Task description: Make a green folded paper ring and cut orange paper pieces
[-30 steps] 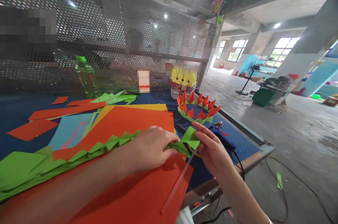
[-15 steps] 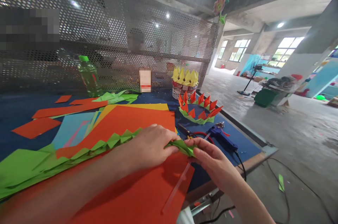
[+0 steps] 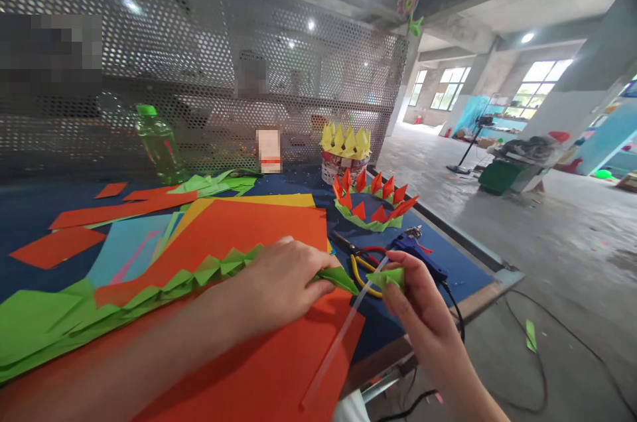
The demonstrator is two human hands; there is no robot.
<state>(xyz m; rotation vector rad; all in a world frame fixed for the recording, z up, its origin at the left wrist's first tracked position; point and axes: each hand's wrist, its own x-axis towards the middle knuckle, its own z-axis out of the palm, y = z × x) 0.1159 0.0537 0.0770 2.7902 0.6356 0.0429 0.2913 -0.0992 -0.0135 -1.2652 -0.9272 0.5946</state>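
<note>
My left hand (image 3: 283, 279) is closed on the right end of a long zigzag-folded green paper strip (image 3: 196, 276), which runs leftward behind my forearm. A pointed green tip sticks out past my thumb. Between the thumb and fingers of my right hand (image 3: 423, 296) is a small folded green paper piece (image 3: 387, 277), apart from the strip's tip by a small gap. Just behind it lie yellow-and-red-handled pliers (image 3: 355, 269) and a blue glue gun (image 3: 421, 256), partly hidden by my right hand. A long translucent glue stick (image 3: 331, 359) slants over orange paper sheets (image 3: 269, 355).
A red-and-green paper crown (image 3: 368, 219) stands at the back right, before a yellow paper crown (image 3: 346, 142) on a container. A green-capped bottle (image 3: 158, 146) and orange offcuts (image 3: 57, 246) are at left. Perforated metal panel (image 3: 199, 50) closes off the back; the table's edge (image 3: 478, 296) is at right.
My right hand has moved right, away from my left, with the small green piece now apart from the strip. My left hand stays on the strip. The view has shifted slightly.
</note>
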